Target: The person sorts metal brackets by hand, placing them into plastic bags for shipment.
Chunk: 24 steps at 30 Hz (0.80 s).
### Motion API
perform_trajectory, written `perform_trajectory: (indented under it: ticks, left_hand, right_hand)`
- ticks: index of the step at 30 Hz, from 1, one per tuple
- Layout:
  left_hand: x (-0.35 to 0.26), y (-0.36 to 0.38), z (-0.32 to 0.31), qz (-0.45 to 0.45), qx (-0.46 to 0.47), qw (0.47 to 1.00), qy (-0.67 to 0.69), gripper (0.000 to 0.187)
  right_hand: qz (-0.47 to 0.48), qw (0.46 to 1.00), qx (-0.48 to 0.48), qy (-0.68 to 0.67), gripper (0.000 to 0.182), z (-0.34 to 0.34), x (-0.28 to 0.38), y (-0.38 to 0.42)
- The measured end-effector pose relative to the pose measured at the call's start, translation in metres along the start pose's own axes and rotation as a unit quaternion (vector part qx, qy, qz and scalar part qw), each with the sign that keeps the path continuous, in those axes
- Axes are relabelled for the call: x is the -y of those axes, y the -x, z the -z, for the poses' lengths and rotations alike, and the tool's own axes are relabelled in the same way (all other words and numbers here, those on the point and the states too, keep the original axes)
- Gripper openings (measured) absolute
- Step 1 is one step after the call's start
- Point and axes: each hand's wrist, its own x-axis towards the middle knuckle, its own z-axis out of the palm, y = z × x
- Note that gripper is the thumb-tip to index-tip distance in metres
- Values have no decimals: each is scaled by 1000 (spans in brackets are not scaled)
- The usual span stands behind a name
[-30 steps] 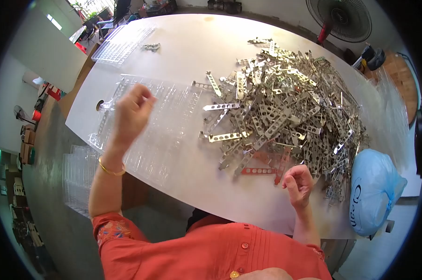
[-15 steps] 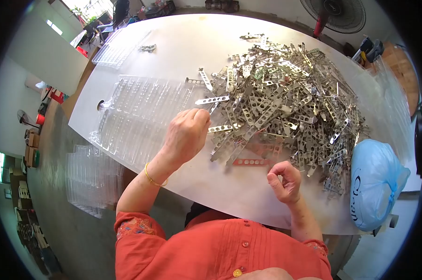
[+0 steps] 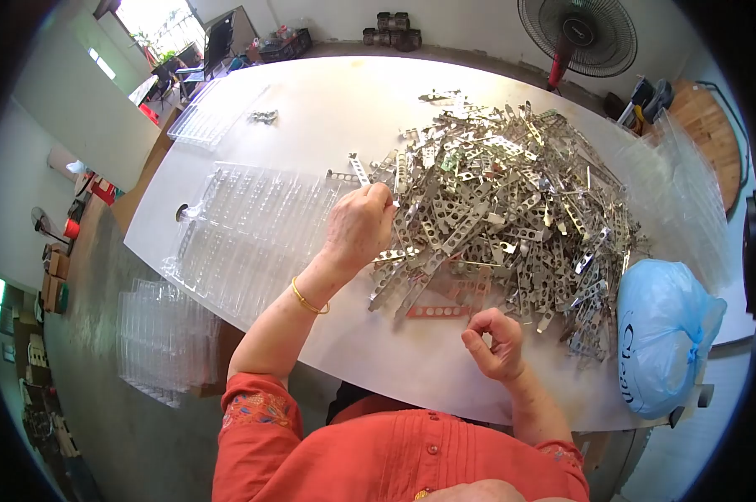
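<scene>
My left hand (image 3: 359, 226), with a gold bangle at the wrist, is closed at the left edge of a heap of perforated metal strips (image 3: 495, 201). Its fingertips are turned away, so what they hold is hidden. A loose strip (image 3: 358, 169) sticks out just beyond its knuckles. My right hand (image 3: 495, 344) is curled at the heap's near edge, thumb and fingers bent together; anything between them is too small to tell. Just left of it lies a reddish strip with round holes (image 3: 438, 312). Left of my left hand is a clear plastic tray (image 3: 252, 222).
A blue plastic bag (image 3: 666, 335) sits at the table's right edge. Clear trays (image 3: 215, 113) lie at the far left, near a few small metal pieces (image 3: 263, 117). More clear trays (image 3: 164, 339) are stacked below the table's left edge. A fan (image 3: 577, 38) stands behind.
My left hand has moved right and forward to the heap's left edge, over where a strip lay. My right hand keeps its curl beside the heap. The camera view has shifted slightly.
</scene>
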Motion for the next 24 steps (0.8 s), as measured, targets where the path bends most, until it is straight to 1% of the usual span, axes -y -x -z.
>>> perform_trajectory:
  ticks: [3, 4, 5, 8, 9, 11, 12, 14, 15, 17, 19, 21, 24]
  left_hand:
    - [3, -12, -8, 37, 2, 999, 16, 10]
    - [5, -17, -11, 56, -1, 998, 26, 10]
    - [7, -19, -14, 51, -6, 998, 26, 10]
    - [15, -34, -38, 66, -17, 998, -14, 17]
    - [17, -38, -45, 54, -23, 998, 0, 17]
    - [19, -42, -53, 95, 11, 995, -23, 20]
    - [19, -43, -55, 86, 9, 996, -15, 20]
    - [19, -45, -56, 123, 44, 991, -33, 22]
    - [19, -46, -58, 117, 44, 992, -31, 22]
    - [21, -47, -61, 139, 68, 987, -50, 26]
    - [20, -47, -61, 134, 47, 989, -51, 25]
    - [16, -52, -59, 171, 95, 979, -61, 23]
    - [20, -52, -62, 159, 90, 981, -63, 21]
  right_hand:
    - [8, 1000, 11, 12, 13, -1, 5, -2]
    - [-7, 1000, 15, -1, 13, -1, 5, -1]
    - [-22, 999, 20, -13, 13, -2, 5, 1]
    - [-4, 1000, 21, -4, 12, -3, 1, 2]
    - [2, 1000, 20, -4, 12, -3, 0, 3]
    - [5, 1000, 18, 11, 13, -1, 0, 4]
    - [12, 1000, 15, 5, 12, -2, 2, 2]
    - [21, 1000, 20, 1, 12, -1, 3, 0]
    - [23, 1000, 15, 4, 12, -1, 3, 0]
    - [19, 999, 25, -5, 12, -1, 3, 1]
    - [21, 999, 29, -5, 13, -1, 4, 1]
    - [25, 999, 34, -3, 13, -2, 4, 1]
    - [26, 999, 39, -3, 13, -3, 3, 2]
